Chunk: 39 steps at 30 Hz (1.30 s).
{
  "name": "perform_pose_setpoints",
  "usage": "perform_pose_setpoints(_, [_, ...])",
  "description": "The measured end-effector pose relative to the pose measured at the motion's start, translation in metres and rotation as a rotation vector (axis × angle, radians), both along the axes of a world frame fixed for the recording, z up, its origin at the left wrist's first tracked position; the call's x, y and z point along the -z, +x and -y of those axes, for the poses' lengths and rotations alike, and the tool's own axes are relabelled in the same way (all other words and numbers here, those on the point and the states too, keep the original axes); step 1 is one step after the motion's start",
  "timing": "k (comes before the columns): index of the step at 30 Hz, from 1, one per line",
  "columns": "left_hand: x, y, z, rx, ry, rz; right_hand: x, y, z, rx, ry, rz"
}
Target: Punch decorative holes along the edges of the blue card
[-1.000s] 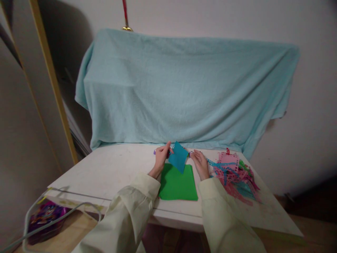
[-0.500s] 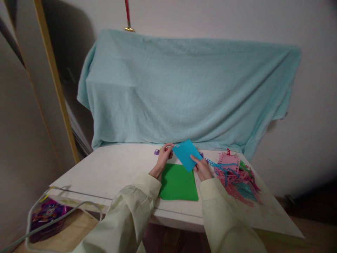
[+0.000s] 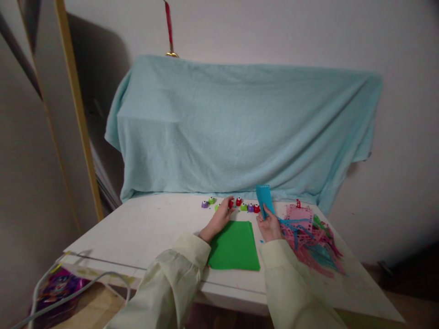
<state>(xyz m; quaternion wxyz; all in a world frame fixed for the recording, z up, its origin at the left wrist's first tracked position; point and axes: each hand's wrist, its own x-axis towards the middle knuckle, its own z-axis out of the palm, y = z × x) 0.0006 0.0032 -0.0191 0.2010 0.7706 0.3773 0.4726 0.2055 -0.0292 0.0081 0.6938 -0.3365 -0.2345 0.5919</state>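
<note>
My left hand is at the row of small craft punches, its fingers curved around a red craft punch. My right hand pinches a blue sheet of paper by its lower part. That sheet stands up, turned nearly edge-on, and small holes run along its top edge. Between and below my hands lies a green stack of paper on the white table. Next to my left hand are a purple punch and a green punch. Another red punch sits just right of its fingers.
A heap of punched pink, blue and green paper strips covers the table's right side. Behind the white table hangs a light blue towel. A pale cable loops at the front left, near a purple packet.
My left hand has left the blue paper's corner and moved right to the red punch. The blue sheet, in my right hand, has shifted right and turned upright. The view has tilted up slightly.
</note>
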Motion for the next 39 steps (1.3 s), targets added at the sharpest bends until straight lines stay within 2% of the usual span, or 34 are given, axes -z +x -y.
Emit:
perform_pose_setpoints(4, [0.000,-0.002,0.000,0.109,0.022,-0.133,0.001,-0.002,0.000,0.004,-0.045,-0.084])
perform_pose_setpoints(7, [-0.004,-0.002,0.003,0.161,0.044,-0.219,-0.006,-0.006,0.004,0.005,-0.065,-0.087])
perform_pose_setpoints(11, [-0.007,-0.002,0.006,0.063,0.065,-0.320,-0.016,-0.011,0.009,-0.003,-0.089,-0.112])
perform_pose_setpoints(15, [-0.012,-0.002,0.010,-0.018,0.078,-0.362,-0.015,-0.010,0.008,-0.002,-0.079,-0.103])
perform_pose_setpoints(20, [-0.031,0.003,0.021,-0.041,0.057,-0.124,-0.005,-0.009,0.006,0.028,-0.029,-0.025])
perform_pose_setpoints(23, [-0.041,0.006,0.026,-0.010,-0.025,0.071,0.000,-0.011,0.005,0.084,0.062,0.140])
perform_pose_setpoints(25, [-0.042,0.007,0.025,-0.003,-0.119,0.199,0.004,-0.012,0.004,0.128,0.105,0.298])
perform_pose_setpoints(28, [-0.036,0.006,0.017,0.043,-0.349,0.429,0.006,-0.013,0.002,0.158,0.136,0.495])
perform_pose_setpoints(30, [-0.032,0.005,0.010,0.083,-0.493,0.569,0.006,-0.014,0.001,0.169,0.149,0.558])
perform_pose_setpoints(32, [-0.030,0.005,0.006,0.082,-0.557,0.635,0.005,-0.015,0.001,0.169,0.151,0.588])
perform_pose_setpoints(36, [-0.035,0.004,0.009,-0.002,-0.463,0.583,0.003,-0.017,0.003,0.156,0.161,0.610])
perform_pose_setpoints(39, [-0.040,0.003,0.014,-0.002,-0.357,0.479,0.003,-0.016,0.003,0.143,0.169,0.616])
